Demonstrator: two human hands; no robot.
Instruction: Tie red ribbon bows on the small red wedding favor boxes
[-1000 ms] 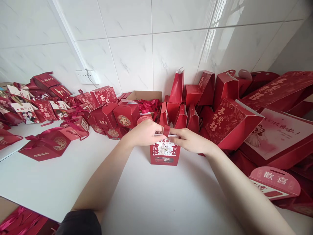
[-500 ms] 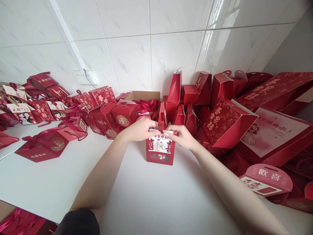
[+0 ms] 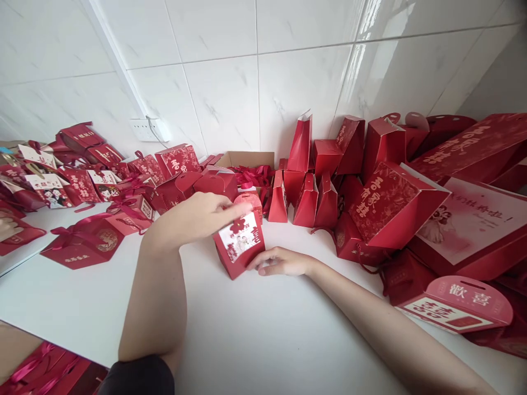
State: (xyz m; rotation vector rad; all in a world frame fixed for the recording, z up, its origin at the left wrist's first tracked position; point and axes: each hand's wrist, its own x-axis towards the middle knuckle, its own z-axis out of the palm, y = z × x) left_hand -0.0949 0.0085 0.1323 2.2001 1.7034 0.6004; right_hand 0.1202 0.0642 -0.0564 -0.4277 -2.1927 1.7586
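A small red gift box (image 3: 241, 241) with a white printed panel stands tilted to the left on the white table. My left hand (image 3: 208, 216) is closed on its top edge, thumb reaching across the upper front. At its lower right corner my right hand (image 3: 284, 261) grips with bent fingers, thumb low in front. The left fingertips are partly hidden behind the box top. Just behind it shows a rounded pink-red box (image 3: 252, 204).
Red gift boxes (image 3: 304, 197) stand behind on the right, with larger ones (image 3: 395, 208) piled beyond. A carton (image 3: 247, 159) of ribbons sits at the wall. Ribboned boxes (image 3: 82, 244) lie on the left. Another person's hand (image 3: 6, 226) shows at the left edge.
The gift box has tilted and turned, shifting left, and a different printed side faces me. My right hand has moved from its top down to its lower corner.
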